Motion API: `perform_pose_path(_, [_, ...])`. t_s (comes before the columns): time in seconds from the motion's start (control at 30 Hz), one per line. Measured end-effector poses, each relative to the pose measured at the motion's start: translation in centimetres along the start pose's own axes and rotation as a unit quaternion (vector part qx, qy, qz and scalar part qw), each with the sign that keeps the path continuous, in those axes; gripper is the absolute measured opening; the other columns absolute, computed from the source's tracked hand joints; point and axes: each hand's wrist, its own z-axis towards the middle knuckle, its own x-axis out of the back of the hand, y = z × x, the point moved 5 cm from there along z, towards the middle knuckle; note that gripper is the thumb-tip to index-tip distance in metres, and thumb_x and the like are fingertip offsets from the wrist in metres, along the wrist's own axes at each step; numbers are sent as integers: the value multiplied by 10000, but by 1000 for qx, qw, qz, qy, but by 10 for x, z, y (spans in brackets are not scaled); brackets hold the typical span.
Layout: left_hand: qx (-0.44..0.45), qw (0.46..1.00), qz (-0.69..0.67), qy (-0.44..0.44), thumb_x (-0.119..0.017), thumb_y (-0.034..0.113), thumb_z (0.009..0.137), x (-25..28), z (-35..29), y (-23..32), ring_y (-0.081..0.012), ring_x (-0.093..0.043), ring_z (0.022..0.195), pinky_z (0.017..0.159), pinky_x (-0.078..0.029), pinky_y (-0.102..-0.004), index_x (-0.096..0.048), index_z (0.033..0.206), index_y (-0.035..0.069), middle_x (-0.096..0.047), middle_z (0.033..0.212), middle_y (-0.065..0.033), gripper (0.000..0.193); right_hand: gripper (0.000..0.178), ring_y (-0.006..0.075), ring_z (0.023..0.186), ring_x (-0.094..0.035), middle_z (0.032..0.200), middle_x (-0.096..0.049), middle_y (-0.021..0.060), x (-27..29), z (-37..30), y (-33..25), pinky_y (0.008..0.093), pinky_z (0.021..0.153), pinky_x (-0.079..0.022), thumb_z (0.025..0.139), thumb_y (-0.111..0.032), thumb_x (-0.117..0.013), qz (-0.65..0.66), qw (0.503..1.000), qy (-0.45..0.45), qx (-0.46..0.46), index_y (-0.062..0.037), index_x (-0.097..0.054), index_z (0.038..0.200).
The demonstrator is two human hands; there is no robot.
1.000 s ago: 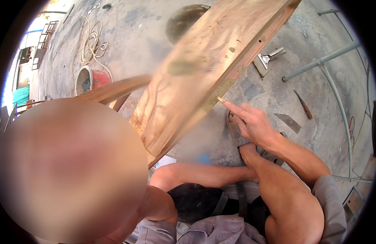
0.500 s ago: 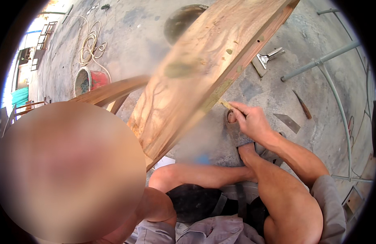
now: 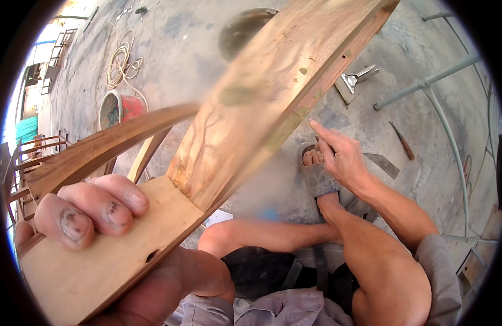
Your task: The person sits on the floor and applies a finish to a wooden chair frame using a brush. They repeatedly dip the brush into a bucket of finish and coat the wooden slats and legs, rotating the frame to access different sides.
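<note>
A wooden plank (image 3: pixel 245 98) with wavy grain slants from the upper right down to the lower left, where it meets a paler flat wooden piece (image 3: pixel 136 228). My left hand (image 3: pixel 98 212) wraps around that pale end, its fingers over the upper face and the rest underneath. Greenish patches mark the plank's face and narrow edge. Just right of that edge, apart from it, is my right hand (image 3: pixel 340 157), its fingers closed in a pinch. A small yellowish piece (image 3: pixel 312 125) shows at its fingertips, too blurred to tell its kind.
A curved wooden member (image 3: pixel 120 142) joins from the left. On the concrete floor lie a metal-bladed tool (image 3: pixel 357 79), a flat metal blade (image 3: pixel 382 164) and a wooden-handled tool (image 3: pixel 403 141). A red bucket (image 3: pixel 132 106), coiled hose (image 3: pixel 120 62), dark round basin (image 3: pixel 240 32) and grey metal frame (image 3: pixel 425 84) stand around.
My right hand has moved slightly up and away from the plank's edge, uncovering more of the sandal. The left hand and pale wooden end, earlier covered by a blurred round patch, now show.
</note>
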Motion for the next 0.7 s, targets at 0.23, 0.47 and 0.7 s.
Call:
perform_pose_path(0.23, [2,1000,2,0,-547,596,922,-10,-4,2,-206,-465,768,650,-395,-349,-481,1145,-14,-414,959,-114,653,497,312,658,-611,818,-601,123,-17,-17,-12,403,607,-512,889,7,-652,-146,986,-60,58,-145,-656,1362])
perform_pose_path(0.47, [4,1000,1,2,-546,583,923,-16,-7,3,-215,-450,768,660,-389,-355,-490,1126,-15,-400,963,-118,634,533,319,634,-586,776,-555,105,9,-2,9,429,569,-492,885,-6,-660,-138,988,40,61,-154,-628,1397])
perform_pose_path(0.7, [13,1000,-9,-7,-545,577,924,-15,-7,1,-209,-443,766,663,-386,-350,-484,1136,-12,-391,955,-115,629,545,337,649,-626,822,-576,112,2,-13,-3,436,573,-530,841,-80,-697,-161,986,-6,47,-185,-642,1373])
